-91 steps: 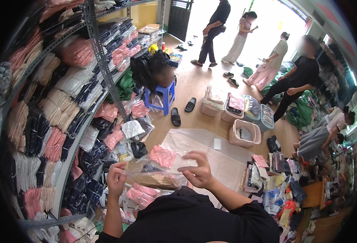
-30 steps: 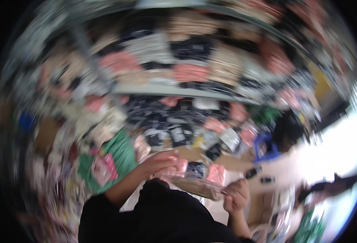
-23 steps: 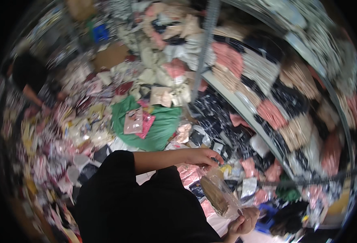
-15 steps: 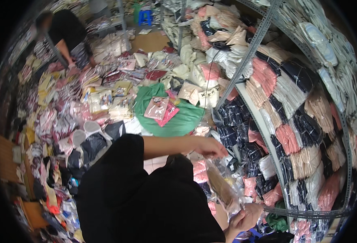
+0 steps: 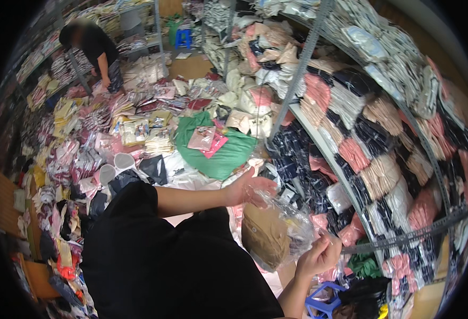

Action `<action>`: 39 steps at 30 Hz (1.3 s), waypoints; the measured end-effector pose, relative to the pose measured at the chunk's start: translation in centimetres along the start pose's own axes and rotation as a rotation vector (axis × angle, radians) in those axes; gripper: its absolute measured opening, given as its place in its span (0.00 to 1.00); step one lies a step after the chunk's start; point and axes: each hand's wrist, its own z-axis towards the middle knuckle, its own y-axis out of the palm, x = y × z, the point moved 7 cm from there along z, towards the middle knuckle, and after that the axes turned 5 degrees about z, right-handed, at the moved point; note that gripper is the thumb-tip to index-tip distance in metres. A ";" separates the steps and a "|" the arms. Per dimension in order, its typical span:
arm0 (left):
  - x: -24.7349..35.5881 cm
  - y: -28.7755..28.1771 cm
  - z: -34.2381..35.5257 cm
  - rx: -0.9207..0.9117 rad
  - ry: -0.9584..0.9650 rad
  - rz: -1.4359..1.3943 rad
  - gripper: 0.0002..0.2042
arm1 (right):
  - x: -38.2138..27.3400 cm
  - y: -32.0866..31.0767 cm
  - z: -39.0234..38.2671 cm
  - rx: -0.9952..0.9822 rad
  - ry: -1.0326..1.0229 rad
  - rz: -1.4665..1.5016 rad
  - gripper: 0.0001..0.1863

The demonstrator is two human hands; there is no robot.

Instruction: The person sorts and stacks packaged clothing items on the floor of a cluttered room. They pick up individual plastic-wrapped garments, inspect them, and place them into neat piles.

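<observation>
My left hand (image 5: 250, 189) is open, palm up and fingers outstretched, at the top edge of a clear plastic bag (image 5: 289, 215). A folded tan-brown garment (image 5: 263, 239) with a small button lies inside that bag, over my lap area beside my black-clothed body. My right hand (image 5: 321, 252) is closed on the bag's other end, thumb upward, at the lower right.
Metal shelving (image 5: 303, 74) stacked with bagged pink, beige, navy and white clothing curves around the right. Garment piles surround a green sack (image 5: 210, 159) ahead. A co-worker (image 5: 90, 45) bends by shelves at upper left. A blue stool (image 5: 324, 300) stands at lower right.
The view has swung from the doorway and baskets to the shelves and piles. My left fingers have opened out, and the bag's tan garment has turned more face-up and shifted leftward.
</observation>
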 end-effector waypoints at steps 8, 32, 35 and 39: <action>-5.2 3.0 -3.2 -0.155 0.103 -0.065 0.32 | -3.4 -2.9 -3.8 0.054 0.080 -0.029 0.17; 14.7 -17.5 -34.7 0.633 0.751 0.362 0.06 | -18.7 27.6 -6.1 -0.228 0.422 0.853 0.20; 17.7 -17.0 -33.8 0.635 0.869 0.266 0.07 | -20.7 28.7 -5.4 -0.419 0.231 1.094 0.33; 19.6 -17.3 -30.4 0.619 0.714 0.033 0.09 | -13.9 30.6 -9.5 -0.666 0.411 0.961 0.49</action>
